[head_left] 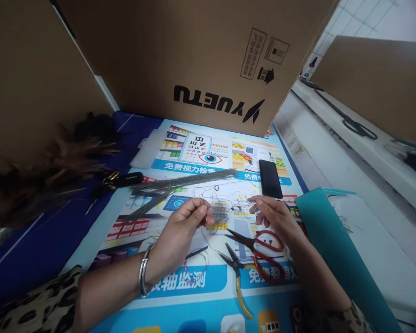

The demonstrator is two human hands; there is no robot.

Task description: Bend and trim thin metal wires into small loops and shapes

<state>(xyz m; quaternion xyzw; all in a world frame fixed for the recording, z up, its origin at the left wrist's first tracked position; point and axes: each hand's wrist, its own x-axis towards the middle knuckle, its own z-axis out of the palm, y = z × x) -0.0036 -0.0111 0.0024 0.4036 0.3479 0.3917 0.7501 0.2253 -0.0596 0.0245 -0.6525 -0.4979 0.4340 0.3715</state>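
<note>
My left hand (191, 216) is closed, thumb and forefinger pinching a thin wire (208, 235) whose end curls down toward the pliers. My right hand (272, 213) has bent fingers at the right side of a loose tangle of fine wire (234, 203); its fingertips seem to pinch a strand, though the contact is hard to see. Below the hands lie red-handled scissors (254, 244), blades pointing left. Beside them rest pliers (236, 264) with yellow handles, jaws parted. A small beaded loop (196, 273) lies near my left wrist.
A bundle of straight grey wires (183, 181) lies beyond my left hand. A black phone (270, 178) is at the right, near a teal box edge (336, 245). Brown feathers (48, 171), a black key fob (128, 179) and a clear plastic case (149, 149) sit left. A large cardboard box (142, 55) stands behind.
</note>
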